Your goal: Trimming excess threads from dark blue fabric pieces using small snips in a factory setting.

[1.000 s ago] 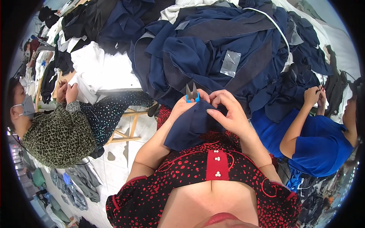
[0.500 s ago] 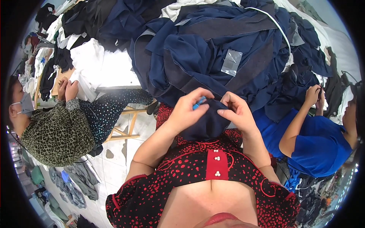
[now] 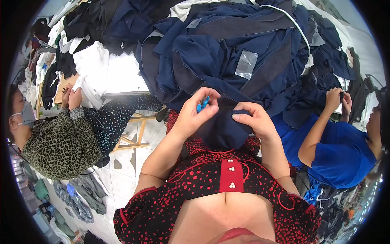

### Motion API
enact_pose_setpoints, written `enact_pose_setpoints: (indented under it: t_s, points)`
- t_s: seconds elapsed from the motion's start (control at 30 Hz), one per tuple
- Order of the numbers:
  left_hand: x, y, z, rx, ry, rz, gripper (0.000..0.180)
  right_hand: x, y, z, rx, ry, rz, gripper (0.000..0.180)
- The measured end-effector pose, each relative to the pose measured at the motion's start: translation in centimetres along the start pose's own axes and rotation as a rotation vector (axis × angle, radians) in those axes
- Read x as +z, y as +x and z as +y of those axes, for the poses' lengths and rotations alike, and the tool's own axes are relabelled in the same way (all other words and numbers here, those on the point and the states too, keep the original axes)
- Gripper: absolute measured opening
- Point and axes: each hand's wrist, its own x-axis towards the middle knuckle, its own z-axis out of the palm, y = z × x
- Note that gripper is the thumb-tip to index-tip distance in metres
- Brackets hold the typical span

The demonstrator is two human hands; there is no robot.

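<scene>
My left hand is curled around a small bright-blue tool that looks like thread snips; its blade cannot be made out. It hovers at the upper left of a navy cloth piece gathered above my lap. Thumb against fingers, my right hand pinches the upper right edge of that cloth. The fabric hangs down in a rounded fold between my forearms. Just beyond both hands rises a large heap of navy garments, with dark grey strips along some edges.
A clear plastic packet lies on the heap, and a white cord curves over it. On the left, a masked person sits beside white cloth. At right, a person in blue handles dark fabric. A wooden stool stands left.
My left hand has drawn back from the cloth, up and to the left, turning the blue tool more upright. My right hand has shifted slightly right and down, still pinching the navy cloth.
</scene>
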Motion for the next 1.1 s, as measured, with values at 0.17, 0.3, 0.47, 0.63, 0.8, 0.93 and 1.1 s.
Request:
enact_pose_setpoints:
  t_s: [0.17,0.3,0.47,0.63,0.8,0.93,1.1]
  points:
    - [1.7,-0.4,0.0,0.143,0.277,-0.094,0.028,0.2,0.0,0.5,-0.037,0.074,-0.004,0.010]
    - [0.6,0.1,-0.6,-0.138,-0.167,-0.011,0.020,0.2,-0.3,-0.1,-0.014,0.102,-0.071,0.010]
    - [0.9,0.1,0.4,0.140,0.152,-0.046,0.026,0.1,-0.4,-0.1,0.035,0.149,-0.014,0.011]
    - [1.7,1.0,0.0,0.360,0.467,-0.080,0.017,1.2,0.2,0.3,-0.095,-0.058,0.015,0.010]
    - [1.0,2.0,-1.3,0.013,-0.186,0.079,0.007,0.6,-0.1,0.2,-0.008,-0.025,-0.025,0.010]
    - [0.8,1.5,-0.4,0.170,0.162,-0.014,0.012,0.7,0.0,0.1,-0.002,0.006,-0.009,0.010]
    - [1.2,2.0,-0.8,0.298,0.448,-0.093,0.014,0.8,0.2,0.3,0.021,0.028,-0.010,0.010]
